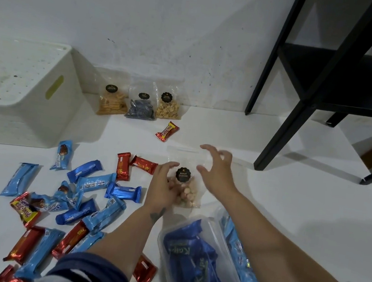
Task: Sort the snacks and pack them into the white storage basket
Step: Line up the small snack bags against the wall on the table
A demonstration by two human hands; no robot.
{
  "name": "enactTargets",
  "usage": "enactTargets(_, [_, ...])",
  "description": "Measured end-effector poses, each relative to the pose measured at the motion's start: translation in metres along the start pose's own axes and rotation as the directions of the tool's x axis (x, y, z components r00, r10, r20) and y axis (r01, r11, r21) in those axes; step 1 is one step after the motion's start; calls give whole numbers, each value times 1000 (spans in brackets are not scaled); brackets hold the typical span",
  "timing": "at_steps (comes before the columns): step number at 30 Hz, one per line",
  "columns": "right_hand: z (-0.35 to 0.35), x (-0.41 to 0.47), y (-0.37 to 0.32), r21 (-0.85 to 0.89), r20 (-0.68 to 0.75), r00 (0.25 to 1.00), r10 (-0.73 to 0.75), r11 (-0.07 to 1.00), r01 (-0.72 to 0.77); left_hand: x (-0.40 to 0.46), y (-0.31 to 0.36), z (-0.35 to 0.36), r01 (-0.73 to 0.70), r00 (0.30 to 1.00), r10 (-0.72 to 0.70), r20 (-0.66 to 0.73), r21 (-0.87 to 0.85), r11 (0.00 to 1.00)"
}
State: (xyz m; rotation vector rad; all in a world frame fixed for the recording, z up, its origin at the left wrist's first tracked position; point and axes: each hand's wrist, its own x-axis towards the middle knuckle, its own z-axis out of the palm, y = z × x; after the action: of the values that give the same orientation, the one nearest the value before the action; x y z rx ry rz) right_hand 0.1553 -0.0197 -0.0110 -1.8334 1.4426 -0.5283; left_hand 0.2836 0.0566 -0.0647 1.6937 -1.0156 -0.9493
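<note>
Head view, item in hand: one clear bag of pale round biscuits [186,188] with a black round label, lying flat on the white bench [277,212]. The left hand [162,189] rests on the bag's left edge, fingers curled over the contents and apparently gripping it; how firm the hold is cannot be told. The right hand [218,168] hovers just right of and above the bag, fingers spread and released, holding nothing. Both forearms reach forward from dark blue sleeves, the left wrist bent slightly inward, the right palm turned down and to the left. Recommended handling: close the right hand on the bag's empty upper part near the seal while the left supports the filled lower part, lift it level so the biscuits do not get crushed, and stand it beside its like. Its like: three labelled clear bags [141,104] propped in a row against the wall, well beyond both hands. Destination: white storage basket [32,97], far left of the left hand, appearing to lie overturned, base up; it would need righting before packing. Left of the left hand: loose scatter of blue bars [124,192] and red bars [123,167], unsorted. One red bar [167,131] lies apart, beyond the hands. Nearer than the hands: a clear tray [200,261] of dark blue packets, between the forearms.
</note>
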Motion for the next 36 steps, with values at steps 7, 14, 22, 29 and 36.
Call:
enactTargets(7, [33, 5, 22, 9, 197, 965, 174, 984, -179, 17, -5, 0, -10, 997, 10, 77, 2, 1000])
enactTargets(14, [-14, 73, 18, -58, 49, 991, 127, 991, -124, 43, -15, -1, -300, 928, -29, 370, 792, 531])
enactTargets(22, [-4, 202, -21, -11, -7, 998, 68, 998, -68, 52, -34, -5, -373, 878, -117, 465, 815, 443])
enactTargets(29, [15, 266, -24, 30, 0, 1000, 24, 999, -24, 55, -39, -1, -362, 879, -127, 460, 815, 453])
enactTargets(36, [2, 245, -20, -107, 29, 998, 60, 993, -57, 54, -38, 0, -355, 877, -149, 456, 825, 439])
